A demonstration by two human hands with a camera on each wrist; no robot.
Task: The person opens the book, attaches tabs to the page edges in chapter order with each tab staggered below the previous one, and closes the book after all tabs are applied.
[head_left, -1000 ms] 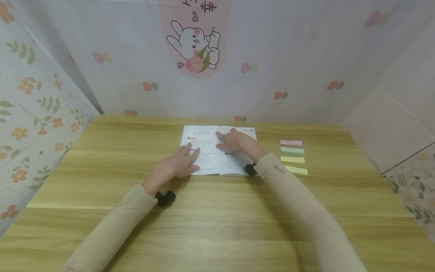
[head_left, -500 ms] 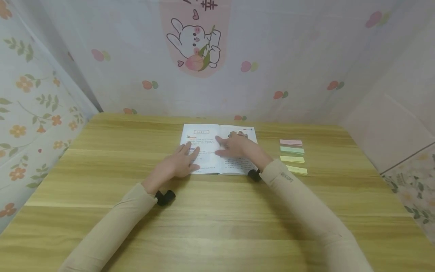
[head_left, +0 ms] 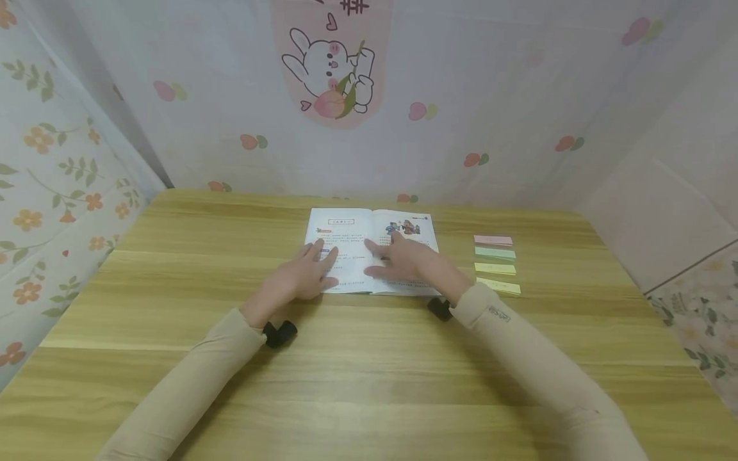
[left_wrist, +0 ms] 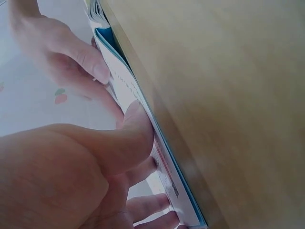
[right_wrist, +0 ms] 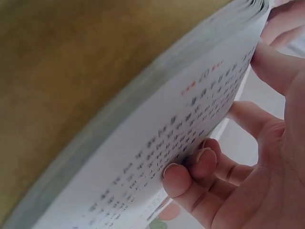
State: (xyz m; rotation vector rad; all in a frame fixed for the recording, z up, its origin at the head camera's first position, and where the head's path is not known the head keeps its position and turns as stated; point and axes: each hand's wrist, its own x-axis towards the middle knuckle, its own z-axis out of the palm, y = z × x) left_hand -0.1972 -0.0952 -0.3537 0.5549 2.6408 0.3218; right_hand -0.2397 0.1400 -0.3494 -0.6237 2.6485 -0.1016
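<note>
Now resting the left hand (head_left: 303, 276), with fingers spread, on the left page (head_left: 350, 264) of the open book (head_left: 364, 258), near the far edge of the table (head_left: 357, 384); laying the right hand (head_left: 408, 257) on the right page (head_left: 421, 239), with thumb and forefinger apart near the fold (head_left: 372, 221). Having pink, green and yellow strips (head_left: 496, 254) nearby, to the right.

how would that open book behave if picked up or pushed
The open book would probably sag or fold along its middle crease. Its thin, layered page edges suggest it may flex or fan loosely. Lying flat on the table, it seems unlikely to roll.
</note>
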